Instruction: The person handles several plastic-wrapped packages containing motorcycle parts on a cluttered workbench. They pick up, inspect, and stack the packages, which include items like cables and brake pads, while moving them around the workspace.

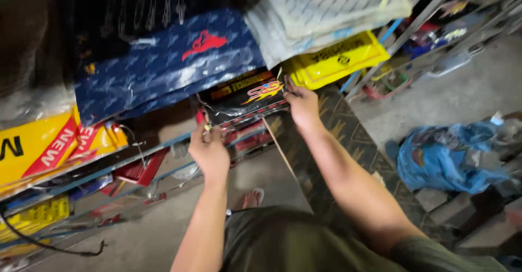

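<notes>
- Gripping the black packet (243, 99) with a flame design, both hands hold it at the front edge of a shelf (163, 141).
- Left hand (209, 151) is closed on the packet's near-left corner.
- Right hand (302, 103) pinches its far-right corner.
- Dark blue packets (163, 65) lie left of it, a yellow packet (337, 60) to the right.
- A blue plastic bag (451, 158) sits on the floor, well apart at right.

My left hand (209, 151) and right hand (302, 104) grip the two ends of a black packet (244, 99) with a flame print, on the shelf (163, 141). Above it lie a blue packet (163, 65), a yellow packet (337, 60) and white packets (326, 11). A blue bag (446, 158) sits on the floor.
</notes>
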